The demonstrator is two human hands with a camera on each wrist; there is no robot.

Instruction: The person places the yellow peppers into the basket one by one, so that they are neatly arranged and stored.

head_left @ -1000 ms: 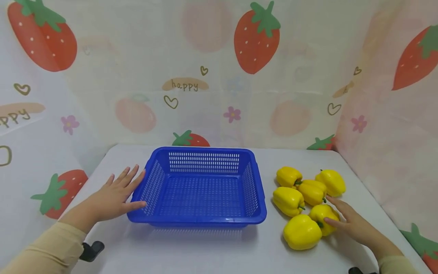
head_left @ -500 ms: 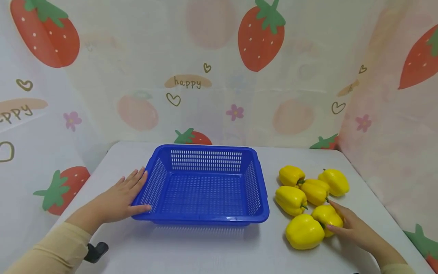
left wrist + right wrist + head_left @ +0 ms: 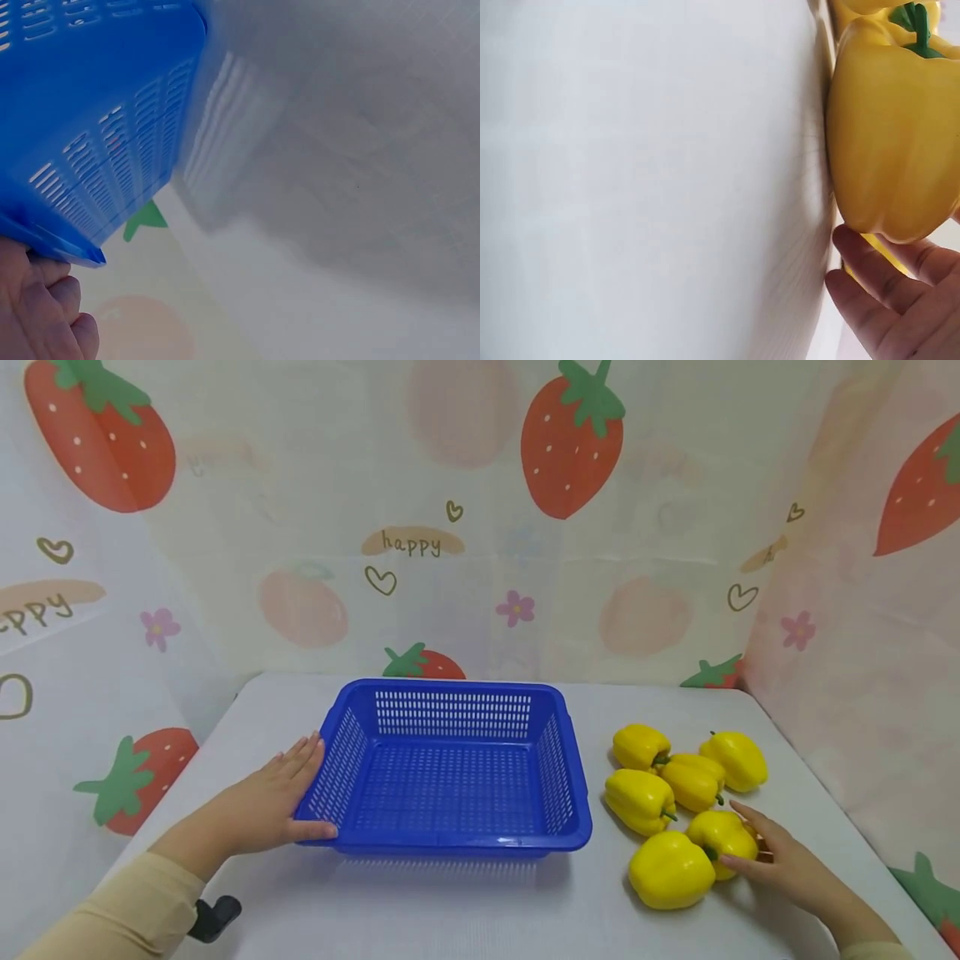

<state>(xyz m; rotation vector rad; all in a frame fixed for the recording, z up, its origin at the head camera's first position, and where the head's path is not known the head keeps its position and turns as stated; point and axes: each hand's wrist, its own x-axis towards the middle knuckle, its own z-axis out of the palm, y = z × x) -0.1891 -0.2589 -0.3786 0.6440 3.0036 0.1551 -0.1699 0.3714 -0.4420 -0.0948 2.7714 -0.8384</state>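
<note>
All six peppers point(image 3: 672, 871) are lying right of the basket point(image 3: 465, 841) on the worktop point(image 3: 450, 914), none inside yet, while the left hand point(image 3: 266, 806) is resting straight fingers at the rim and the right hand point(image 3: 787, 864) is loosely cupping the near-right pepper point(image 3: 722, 837), fingers unclosed.

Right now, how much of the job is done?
Looks done: the blue basket stands ready, the left hand touching it. In hand: the right hand is at one yellow pepper on the table. Probably left: that pepper and the other five peppers, all outside the basket.
</note>
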